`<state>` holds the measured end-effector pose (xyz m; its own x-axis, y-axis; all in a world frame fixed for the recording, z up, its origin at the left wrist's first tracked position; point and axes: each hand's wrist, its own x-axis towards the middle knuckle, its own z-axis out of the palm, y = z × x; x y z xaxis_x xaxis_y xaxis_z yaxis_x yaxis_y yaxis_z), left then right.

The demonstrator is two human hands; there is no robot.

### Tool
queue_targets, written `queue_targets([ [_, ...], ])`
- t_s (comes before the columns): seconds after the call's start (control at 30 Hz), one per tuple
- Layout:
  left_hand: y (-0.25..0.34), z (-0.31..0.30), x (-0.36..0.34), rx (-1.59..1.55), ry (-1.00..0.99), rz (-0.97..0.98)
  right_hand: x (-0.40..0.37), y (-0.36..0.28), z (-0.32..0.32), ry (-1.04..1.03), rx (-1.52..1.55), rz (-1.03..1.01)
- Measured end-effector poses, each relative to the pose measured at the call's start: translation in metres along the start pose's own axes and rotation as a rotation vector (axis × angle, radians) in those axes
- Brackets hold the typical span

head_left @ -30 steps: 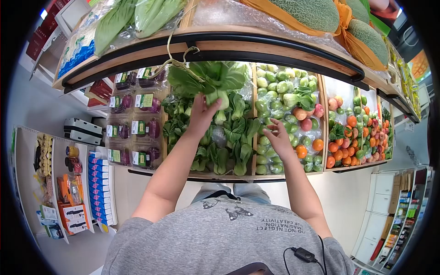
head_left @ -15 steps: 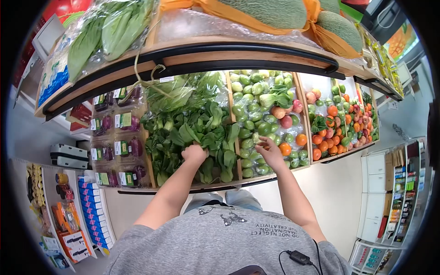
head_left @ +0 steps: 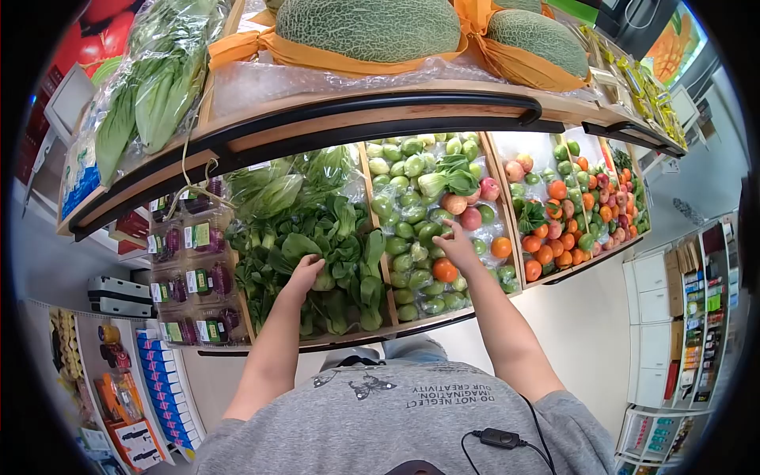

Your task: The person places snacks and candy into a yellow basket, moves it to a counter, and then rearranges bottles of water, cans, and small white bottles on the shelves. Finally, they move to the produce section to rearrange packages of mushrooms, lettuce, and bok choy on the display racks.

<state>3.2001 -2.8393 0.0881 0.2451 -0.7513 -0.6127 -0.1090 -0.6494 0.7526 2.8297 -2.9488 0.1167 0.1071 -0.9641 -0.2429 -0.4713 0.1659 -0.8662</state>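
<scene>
My left hand [head_left: 304,277] is over a pile of bok choy [head_left: 348,257]. Its fingers are loosely bent and slightly apart among the leaves, touching them; a pale stem base shows beside the thumb. To the right, my right hand [head_left: 459,247] hovers over a bin of small green fruit [head_left: 408,229], thumb and fingers apart with nothing visible between them. Near it are an orange fruit [head_left: 445,270] and reddish apples [head_left: 470,218]. A single bok choy [head_left: 448,179] lies on the green fruit farther back.
An upper shelf with a black rail [head_left: 380,103] overhangs the bins, bearing netted melons [head_left: 368,30] and bagged greens [head_left: 162,87]. Packs of purple produce [head_left: 202,237] stand left. More bins of mixed fruit [head_left: 566,237] are right. Stocked shelving [head_left: 697,317] lines the right side.
My left hand has loosened from a closed fist on the bok choy and moved slightly left. My right hand stays over the green fruit. The camera view has shifted.
</scene>
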Motion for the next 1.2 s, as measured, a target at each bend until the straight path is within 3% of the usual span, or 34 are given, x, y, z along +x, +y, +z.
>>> queue_targets([
  [0.17, 0.005, -0.004, -0.025, -0.311, -0.024, -0.149, 0.064, -0.008, 0.002, -0.003, -0.061, -0.068],
  [0.2, 0.001, -0.002, -0.033, -0.353, -0.001, -0.129, 0.091, 0.012, 0.004, -0.012, -0.014, -0.164],
  [0.23, -0.002, -0.001, -0.042, -0.370, 0.013, -0.150, 0.097, -0.009, 0.011, -0.020, 0.040, -0.257],
  [0.3, -0.013, 0.000, -0.057, -0.431, 0.043, -0.182, 0.099, -0.033, 0.002, -0.002, -0.131, -0.122],
  [0.37, -0.034, 0.002, -0.072, -0.522, 0.116, -0.176, 0.131, -0.012, 0.009, 0.008, -0.204, -0.127],
  [0.57, -0.061, 0.006, -0.114, -0.511, 0.288, -0.222, 0.184, 0.033, 0.025, 0.086, 0.101, -0.135],
  [0.67, -0.062, 0.003, -0.116, -0.539, 0.297, -0.209, 0.135, -0.018, 0.018, 0.163, -0.130, -0.112],
  [0.7, -0.059, 0.003, -0.115, -0.546, 0.305, -0.205, 0.135, -0.011, 0.028, 0.189, -0.062, -0.307],
  [0.87, -0.042, 0.004, -0.097, -0.537, 0.229, -0.146, 0.060, -0.095, 0.064, -0.065, -0.116, -0.408],
  [0.97, -0.028, 0.004, -0.089, -0.534, 0.189, -0.100, 0.035, -0.124, 0.091, -0.279, -0.165, -0.352],
  [1.2, -0.037, -0.013, -0.110, -0.488, 0.099, -0.158, 0.049, -0.078, 0.147, -0.248, -0.533, -0.270],
])
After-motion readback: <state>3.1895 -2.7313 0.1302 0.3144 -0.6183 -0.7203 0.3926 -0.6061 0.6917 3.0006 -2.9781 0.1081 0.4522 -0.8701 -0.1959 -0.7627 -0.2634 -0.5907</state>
